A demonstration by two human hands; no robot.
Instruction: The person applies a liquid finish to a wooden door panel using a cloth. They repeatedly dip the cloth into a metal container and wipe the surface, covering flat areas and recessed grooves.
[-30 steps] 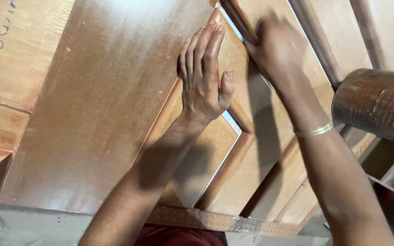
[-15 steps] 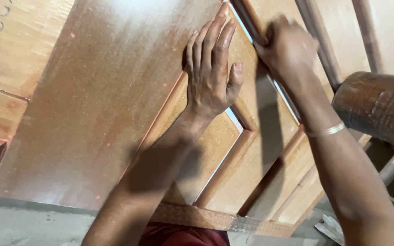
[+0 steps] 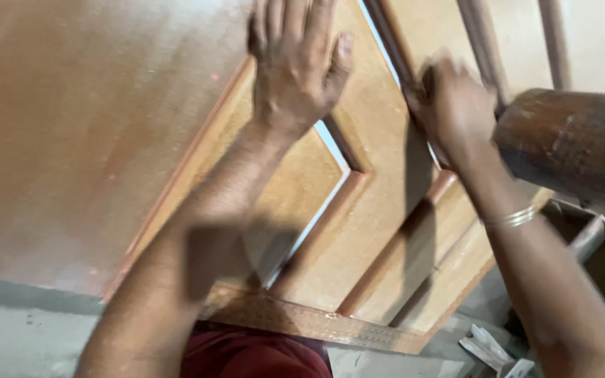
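Door (image 3: 358, 231) — tan wood, raised panel mouldings — hands (image 3: 295, 63) flat on it.

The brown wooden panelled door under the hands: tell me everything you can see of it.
The brown wooden panelled door lies slanted across the view, light brown with darker raised mouldings framing recessed panels, and pale gaps along some panel edges. A broad smooth board covers its left part. The left hand lies flat, fingers spread, on it; the right hand presses at a moulding. The picture is motion-blurred.
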